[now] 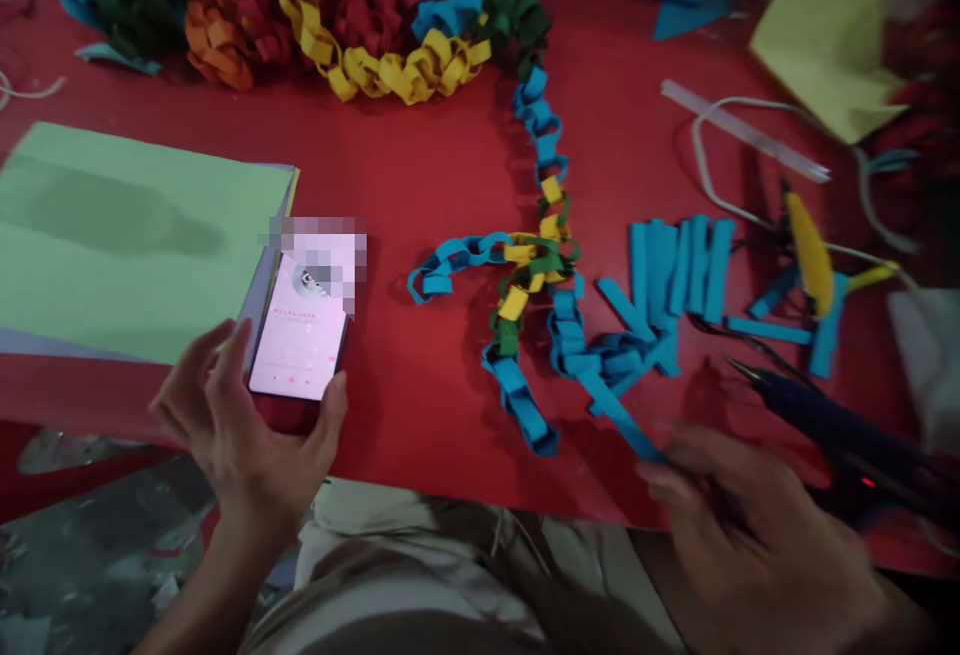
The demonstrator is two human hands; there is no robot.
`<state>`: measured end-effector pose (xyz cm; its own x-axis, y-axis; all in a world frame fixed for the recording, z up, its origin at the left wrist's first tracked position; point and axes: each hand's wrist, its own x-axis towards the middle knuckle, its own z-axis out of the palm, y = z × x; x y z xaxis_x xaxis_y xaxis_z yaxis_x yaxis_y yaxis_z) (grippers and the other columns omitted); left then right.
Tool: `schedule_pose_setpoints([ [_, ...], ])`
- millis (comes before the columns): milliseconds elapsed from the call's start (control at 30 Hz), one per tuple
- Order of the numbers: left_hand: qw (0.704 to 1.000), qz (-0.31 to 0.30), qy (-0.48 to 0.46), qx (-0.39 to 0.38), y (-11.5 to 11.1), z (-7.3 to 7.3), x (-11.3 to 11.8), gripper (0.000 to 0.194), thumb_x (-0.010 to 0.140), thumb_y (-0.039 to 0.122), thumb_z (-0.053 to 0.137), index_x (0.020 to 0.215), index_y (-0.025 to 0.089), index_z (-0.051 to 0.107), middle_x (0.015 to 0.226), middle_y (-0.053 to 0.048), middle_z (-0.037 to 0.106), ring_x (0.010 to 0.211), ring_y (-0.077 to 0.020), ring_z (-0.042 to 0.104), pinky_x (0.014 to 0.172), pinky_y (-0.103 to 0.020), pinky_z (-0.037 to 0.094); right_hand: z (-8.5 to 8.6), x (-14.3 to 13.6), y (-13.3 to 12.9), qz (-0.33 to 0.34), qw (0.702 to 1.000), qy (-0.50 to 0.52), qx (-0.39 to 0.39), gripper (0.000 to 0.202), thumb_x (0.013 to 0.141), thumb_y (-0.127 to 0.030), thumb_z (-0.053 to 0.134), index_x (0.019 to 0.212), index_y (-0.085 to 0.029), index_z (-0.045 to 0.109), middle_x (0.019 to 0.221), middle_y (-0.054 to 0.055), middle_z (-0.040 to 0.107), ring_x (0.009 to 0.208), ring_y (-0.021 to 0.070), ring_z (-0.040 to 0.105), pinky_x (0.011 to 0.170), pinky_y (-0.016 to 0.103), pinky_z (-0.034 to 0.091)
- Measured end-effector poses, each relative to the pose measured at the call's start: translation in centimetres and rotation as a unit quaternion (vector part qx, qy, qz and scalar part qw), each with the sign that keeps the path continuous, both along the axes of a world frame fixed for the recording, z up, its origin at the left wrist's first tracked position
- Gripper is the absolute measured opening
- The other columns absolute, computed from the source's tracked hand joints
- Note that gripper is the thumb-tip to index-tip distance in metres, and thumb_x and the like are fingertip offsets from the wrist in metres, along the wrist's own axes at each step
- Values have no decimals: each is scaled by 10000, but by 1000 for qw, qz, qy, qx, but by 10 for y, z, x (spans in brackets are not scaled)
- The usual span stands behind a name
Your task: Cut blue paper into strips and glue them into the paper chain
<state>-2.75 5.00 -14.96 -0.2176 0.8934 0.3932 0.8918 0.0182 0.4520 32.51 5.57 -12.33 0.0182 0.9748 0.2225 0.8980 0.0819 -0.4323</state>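
My left hand grips a lit phone by its sides at the table's front edge. Part of the screen is blurred by blocks. Between thumb and fingers of my right hand, somewhat smeared, is the near end of a blue paper strip. The strip's other end meets the blue links of a paper chain; whether it is joined there I cannot tell. Yellow and green links lie in the chain's middle, with blue branches leading off. Several loose blue strips lie beyond my right hand.
A dark glue gun with a metal tip and red light is at the right. Green paper sheets lie left. Coloured paper chains are heaped at the back. A white cord and a clear stick lie at the right.
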Motion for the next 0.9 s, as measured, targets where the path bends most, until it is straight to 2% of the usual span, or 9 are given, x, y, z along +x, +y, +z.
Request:
schedule_pose_setpoints([
  [100, 992, -63, 10, 106, 0, 12, 26, 836, 762, 306, 840, 1514, 258, 478, 1388, -117, 581, 1219, -354, 568, 1054, -573, 474, 2, -9, 10, 43, 992, 120, -7, 173, 943, -338, 662, 1093, -284, 730, 676, -32, 703, 519, 140, 666, 492, 243, 531],
  [167, 967, -196, -157, 39, 5, 24, 56, 708, 868, 293, 725, 1517, 250, 446, 1250, -93, 636, 950, -210, 651, 818, -381, 574, 2, -17, 11, 71, 977, 202, -15, 185, 938, -276, 665, 1108, -252, 733, 674, -38, 687, 548, 134, 670, 553, 230, 559],
  [267, 886, -317, -323, -99, 22, 44, 106, 483, 999, 343, 583, 1459, 233, 483, 1031, -41, 689, 724, -111, 631, 621, -228, 523, 0, -26, 10, 126, 960, 249, 35, 107, 931, -271, 702, 1026, -229, 730, 758, -21, 726, 632, 116, 686, 627, 201, 560],
  [367, 880, -357, -308, -63, 43, 63, 140, 243, 1015, 361, 579, 1116, 197, 726, 799, -8, 708, 668, -94, 633, 586, -178, 475, 0, -27, 16, 164, 947, 254, 105, 122, 908, -311, 745, 874, -196, 717, 798, 21, 759, 683, 129, 698, 648, 206, 555],
  [467, 855, -425, -297, -25, 59, 74, 155, 264, 1032, 330, 553, 993, 197, 778, 544, 42, 598, 481, -66, 544, 488, -165, 412, 2, -18, 23, 128, 942, 275, 147, 174, 934, -336, 704, 860, -182, 734, 781, 40, 758, 615, 121, 660, 610, 217, 535],
  [567, 787, -536, -306, -5, 68, 70, 161, 285, 1058, 327, 507, 1103, 226, 770, 497, 55, 585, 421, -65, 533, 488, -174, 426, 6, -4, 28, 90, 924, 360, 96, 243, 950, -410, 662, 928, -193, 769, 719, 25, 738, 572, 122, 643, 582, 230, 529],
  [700, 708, -656, -256, 42, 77, 50, 165, 321, 1076, 356, 455, 1123, 252, 755, 613, 13, 687, 557, -90, 645, 612, -195, 502, 18, 6, 30, 118, 831, 542, -46, 348, 946, -519, 641, 1086, -223, 759, 876, 40, 786, 737, 169, 745, 670, 277, 608],
  [767, 708, -677, -186, 78, 80, 40, 167, 273, 1069, 282, 477, 1136, 247, 739, 668, 12, 722, 588, -81, 656, 626, -185, 495, 26, 6, 30, 106, 805, 582, -37, 335, 942, -515, 656, 1091, -228, 745, 957, 51, 794, 814, 181, 764, 739, 304, 629],
  [900, 741, -646, -75, 166, 82, 25, 165, 160, 1023, 197, 570, 1086, 222, 715, 753, 24, 761, 651, -83, 691, 668, -194, 520, 36, 1, 28, 104, 819, 564, 9, 259, 939, -423, 699, 1131, -249, 715, 899, 19, 788, 845, 170, 763, 847, 331, 624],
])
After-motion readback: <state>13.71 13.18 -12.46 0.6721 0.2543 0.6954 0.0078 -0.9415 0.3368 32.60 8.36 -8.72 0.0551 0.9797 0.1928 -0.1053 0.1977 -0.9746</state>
